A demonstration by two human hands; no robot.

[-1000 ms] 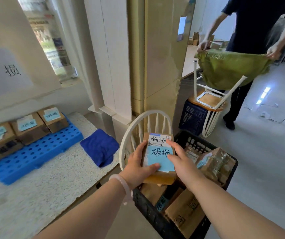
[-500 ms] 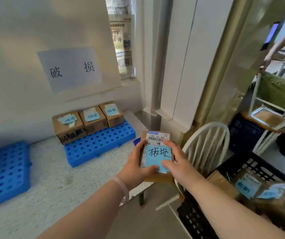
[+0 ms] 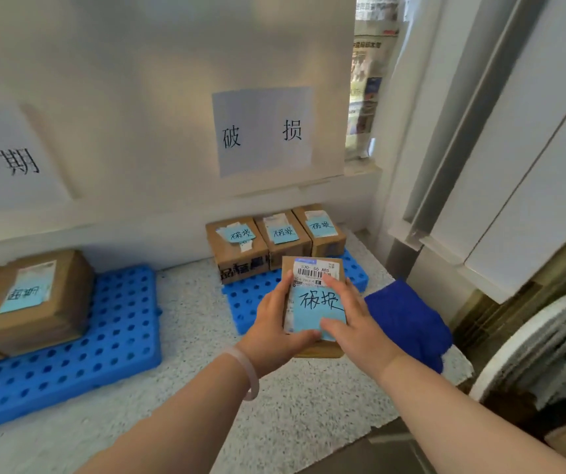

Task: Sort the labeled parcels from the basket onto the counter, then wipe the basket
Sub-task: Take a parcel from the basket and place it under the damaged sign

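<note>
1. The left hand (image 3: 273,325) and right hand (image 3: 355,323) grip the parcel (image 3: 309,268) by its sides, note (image 3: 312,314) facing up so it's readable, above the counter's (image 3: 206,343) back right corner.
2. Note matches the sign (image 3: 262,131) and three boxes (image 3: 240,248) there, so guessing it joins them on the pad (image 3: 247,302).

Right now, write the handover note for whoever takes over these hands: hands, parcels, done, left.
Left hand and right hand both grip one parcel with a blue 破损 note, over the counter before the right blue tray.
Done: three parcels with matching notes sit on that tray, below the 破损 wall sign.
Left: place this parcel beside them, likely; basket is out of view; wipe it, probably with the blue cloth.
</note>
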